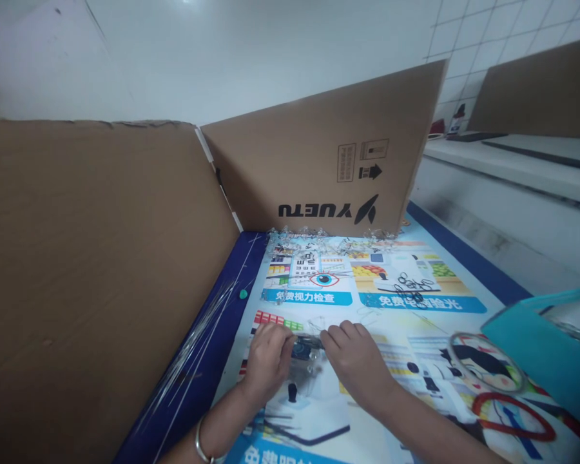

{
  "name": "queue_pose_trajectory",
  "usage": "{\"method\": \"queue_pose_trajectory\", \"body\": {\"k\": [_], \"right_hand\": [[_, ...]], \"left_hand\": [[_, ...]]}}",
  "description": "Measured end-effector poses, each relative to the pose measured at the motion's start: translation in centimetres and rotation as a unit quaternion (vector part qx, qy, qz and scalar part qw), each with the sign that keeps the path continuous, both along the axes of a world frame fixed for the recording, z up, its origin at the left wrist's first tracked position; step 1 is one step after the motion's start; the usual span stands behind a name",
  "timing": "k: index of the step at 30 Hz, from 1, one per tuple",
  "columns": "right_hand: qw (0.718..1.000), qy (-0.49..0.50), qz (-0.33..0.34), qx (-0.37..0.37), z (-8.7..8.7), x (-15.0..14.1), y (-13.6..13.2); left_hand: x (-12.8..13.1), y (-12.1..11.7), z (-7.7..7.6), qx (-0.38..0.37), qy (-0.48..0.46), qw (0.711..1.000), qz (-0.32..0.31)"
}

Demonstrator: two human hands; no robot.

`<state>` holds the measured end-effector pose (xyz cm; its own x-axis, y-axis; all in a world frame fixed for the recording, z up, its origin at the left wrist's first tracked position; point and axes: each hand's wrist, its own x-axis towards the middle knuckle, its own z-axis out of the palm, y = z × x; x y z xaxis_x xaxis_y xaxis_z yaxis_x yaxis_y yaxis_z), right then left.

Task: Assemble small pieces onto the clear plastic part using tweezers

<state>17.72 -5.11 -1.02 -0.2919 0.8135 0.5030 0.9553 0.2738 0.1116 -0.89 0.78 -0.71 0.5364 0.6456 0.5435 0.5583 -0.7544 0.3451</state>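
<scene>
My left hand (269, 356), with a silver bangle at the wrist, is closed in a fist low over the printed sheet (328, 412). Opposite it, my right hand (352, 356) is closed too, palm down. A short bundle of thin, dark wire-like strands (308, 339) spans the gap between them, gripped at both ends. Small clear pieces (313, 361) show just below the strands; whether they are attached I cannot tell. Beyond my hands, to the right, lies a loose pile of black loops (413, 288).
Long thin silvery wires (193, 345) lie along the blue left edge near a green bit (243, 294). Clear pieces (314, 237) line the foot of an upright cardboard panel (319, 154). At right are a clear ring (522, 377) and a teal container (526, 328).
</scene>
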Motion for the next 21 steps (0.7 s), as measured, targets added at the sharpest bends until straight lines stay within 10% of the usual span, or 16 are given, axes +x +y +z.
{"method": "queue_pose_trajectory", "body": {"k": [21], "right_hand": [[1.000, -0.004, 0.016, -0.019, 0.04, 0.32, 0.22]], "left_hand": [[-0.20, 0.10, -0.57, 0.024, -0.008, 1.000, -0.002]]}}
